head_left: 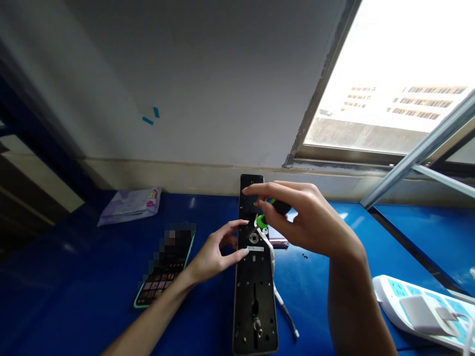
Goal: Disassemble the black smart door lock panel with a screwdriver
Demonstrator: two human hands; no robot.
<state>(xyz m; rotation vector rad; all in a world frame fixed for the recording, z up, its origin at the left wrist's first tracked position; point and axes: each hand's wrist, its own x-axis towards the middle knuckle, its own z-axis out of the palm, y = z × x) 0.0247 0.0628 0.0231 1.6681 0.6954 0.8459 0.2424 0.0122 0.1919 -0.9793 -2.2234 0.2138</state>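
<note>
A long black lock panel (255,291) lies lengthwise on the blue table (81,277), its inner side up with holes and a round opening. My right hand (308,222) is closed round a screwdriver with a green and black handle (272,210), its tip pointing down at the panel's middle. My left hand (217,249) rests at the panel's left edge, with thumb and fingertips touching it near the round opening. A white cable (282,301) runs from the panel off to the right.
A phone (165,269) lies left of the panel. A pale plastic packet (129,203) sits at the back left by the wall. A white power strip (426,311) with a plugged adapter is at the right. A few small dark screws (305,256) lie right of the panel.
</note>
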